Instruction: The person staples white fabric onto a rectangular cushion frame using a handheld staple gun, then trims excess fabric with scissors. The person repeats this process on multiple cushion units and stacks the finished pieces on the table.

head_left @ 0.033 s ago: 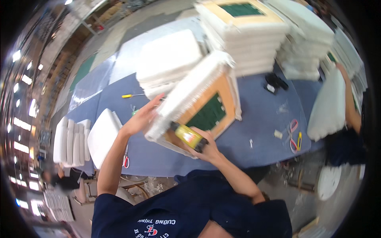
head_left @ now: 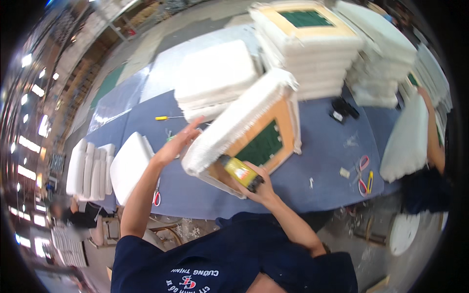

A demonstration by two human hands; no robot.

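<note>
A white padded seat cushion (head_left: 239, 124) stands tilted on the table, its wooden frame and dark green centre panel (head_left: 261, 146) facing me. Rows of small marks run along the white cover's edge. My right hand (head_left: 260, 186) is closed around a yellow-and-black staple gun (head_left: 240, 172), whose front end is at the lower left of the wooden frame. My left hand (head_left: 177, 145) is beside the cushion's left end, fingers stretched out and slightly blurred. Whether its palm presses on the cover, I cannot tell.
Stacked cushions (head_left: 317, 63) rise behind, with a lower pile (head_left: 215, 73) nearer left. More white pads (head_left: 129, 163) lie left. A yellow-handled screwdriver (head_left: 163, 118), red-handled scissors (head_left: 362, 177), a yellow cutter (head_left: 370, 182) and a black tool (head_left: 345, 108) lie around. At right a co-worker's arm (head_left: 432, 122) holds a cushion.
The whole view has shifted slightly, carrying the scene a little right and down. My right hand still grips the staple gun at the frame; my left fingers remain outstretched.
</note>
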